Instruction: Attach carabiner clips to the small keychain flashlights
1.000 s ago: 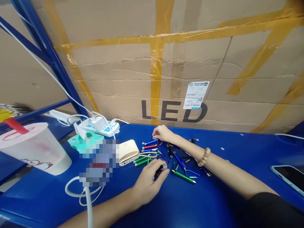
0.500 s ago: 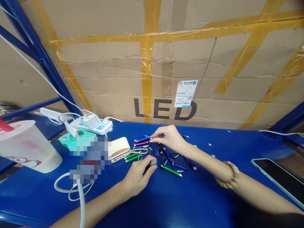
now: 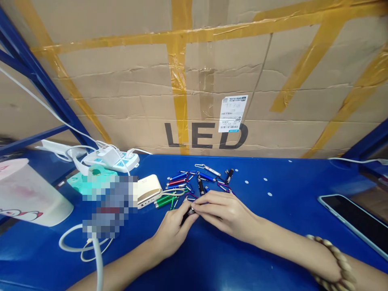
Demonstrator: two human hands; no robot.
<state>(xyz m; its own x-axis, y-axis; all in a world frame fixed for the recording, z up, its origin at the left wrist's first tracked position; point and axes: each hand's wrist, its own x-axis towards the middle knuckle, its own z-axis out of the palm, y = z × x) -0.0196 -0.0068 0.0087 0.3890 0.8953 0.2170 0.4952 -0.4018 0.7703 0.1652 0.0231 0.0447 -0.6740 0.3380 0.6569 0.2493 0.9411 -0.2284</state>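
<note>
My left hand (image 3: 173,227) rests on the blue table (image 3: 242,258) with its fingers pinched round a small dark keychain flashlight (image 3: 187,213). My right hand (image 3: 222,211) has come in against it, fingertips closed on the same flashlight's tip. Just beyond the two hands lies a pile of small keychain flashlights (image 3: 194,184) in blue, red, green, black and silver, each with a carabiner clip. A beaded bracelet (image 3: 332,262) sits on my right wrist.
A gold power bank (image 3: 148,190) lies left of the pile, with a white power strip (image 3: 110,159), cables and a drink cup (image 3: 27,198) further left. A phone (image 3: 354,220) lies at the right. A taped cardboard box marked LED (image 3: 206,81) stands behind.
My right hand left the far side of the pile and drew back to meet my left hand at the flashlight. The camera view shifted right and down.
</note>
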